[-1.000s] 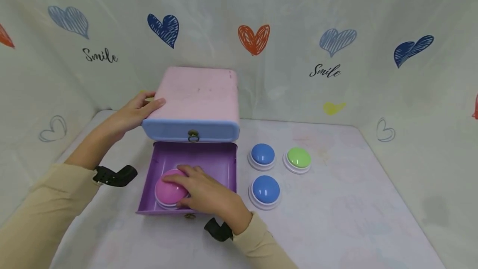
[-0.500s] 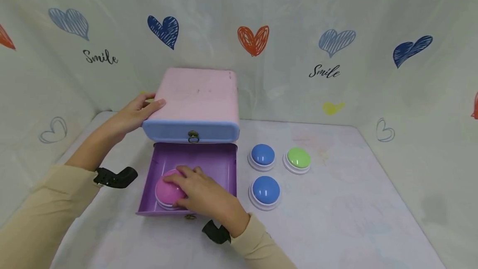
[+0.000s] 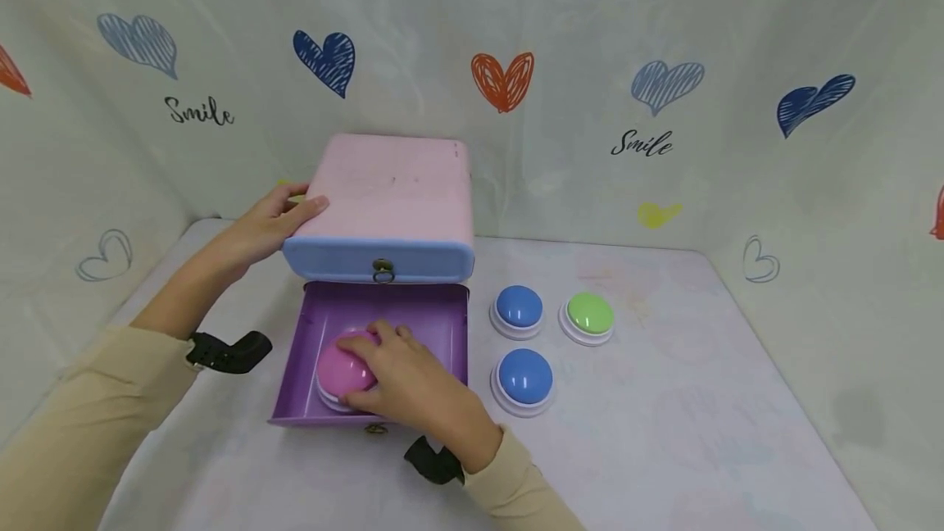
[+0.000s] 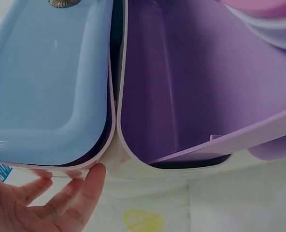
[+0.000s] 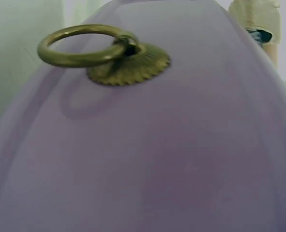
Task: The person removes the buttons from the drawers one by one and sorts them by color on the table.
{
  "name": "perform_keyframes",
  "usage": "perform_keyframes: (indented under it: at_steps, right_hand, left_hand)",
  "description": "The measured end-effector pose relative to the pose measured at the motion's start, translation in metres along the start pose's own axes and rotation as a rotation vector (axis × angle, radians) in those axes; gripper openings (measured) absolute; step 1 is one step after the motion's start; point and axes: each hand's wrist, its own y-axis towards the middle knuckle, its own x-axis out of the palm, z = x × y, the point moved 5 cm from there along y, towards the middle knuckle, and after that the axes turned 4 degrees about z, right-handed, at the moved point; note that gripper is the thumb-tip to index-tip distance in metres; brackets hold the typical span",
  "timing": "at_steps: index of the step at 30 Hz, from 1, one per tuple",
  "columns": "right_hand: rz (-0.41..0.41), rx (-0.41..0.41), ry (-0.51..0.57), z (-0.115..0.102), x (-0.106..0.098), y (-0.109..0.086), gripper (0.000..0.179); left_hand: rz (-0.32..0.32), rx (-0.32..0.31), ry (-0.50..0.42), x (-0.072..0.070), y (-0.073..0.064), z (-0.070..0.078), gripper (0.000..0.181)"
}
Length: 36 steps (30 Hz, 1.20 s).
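A pink box (image 3: 391,187) stands at the back of the table with its upper blue drawer (image 3: 339,256) closed and its lower purple drawer (image 3: 442,318) pulled out. A pink dome button (image 3: 341,367) sits in the purple drawer's front left part. My right hand (image 3: 401,379) curls over this button and grips it. My left hand (image 3: 269,220) rests with straight fingers on the box's left top edge. The left wrist view shows the blue drawer front (image 4: 46,82), the purple drawer's inside (image 4: 181,96) and my left hand (image 4: 51,203). The right wrist view shows only the purple drawer front (image 5: 157,159) and its brass ring pull (image 5: 85,48).
Right of the drawer stand two blue dome buttons (image 3: 519,306) (image 3: 524,375) and a green one (image 3: 590,314). The white table (image 3: 664,433) is walled by a curtain printed with hearts on the left, back and right.
My right hand and the pink button have shifted slightly right and a little deeper into the purple drawer. The left hand has stayed on the box.
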Motion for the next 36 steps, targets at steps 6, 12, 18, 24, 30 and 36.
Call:
perform_keyframes:
  at_steps: [6,12,18,24,30,36]
  right_hand:
    - [0.048,0.022,0.062,0.005,-0.013,-0.009,0.057]
    - [0.115,0.014,0.105,0.013,-0.026,-0.020,0.057]
    - [0.196,0.016,0.137,0.026,-0.037,-0.032,0.057]
    - [0.259,0.008,0.179,0.038,-0.044,-0.043,0.055]
    - [0.337,-0.010,0.202,0.049,-0.051,-0.055,0.053]
    - [0.423,0.001,0.215,0.066,-0.063,-0.070,0.051]
  left_hand:
    - [-0.001,-0.018,0.001,0.000,0.000,0.000,0.074]
    - [-0.003,-0.026,-0.002,-0.002,0.000,-0.004,0.074]
    - [-0.002,-0.019,0.004,-0.002,-0.001,-0.003,0.074]
    - [-0.005,-0.017,0.004,-0.002,0.000,-0.003,0.074]
    - [-0.007,-0.011,0.012,-0.002,0.000,-0.001,0.075]
    - [-0.018,-0.009,0.000,-0.002,0.001,0.000,0.075]
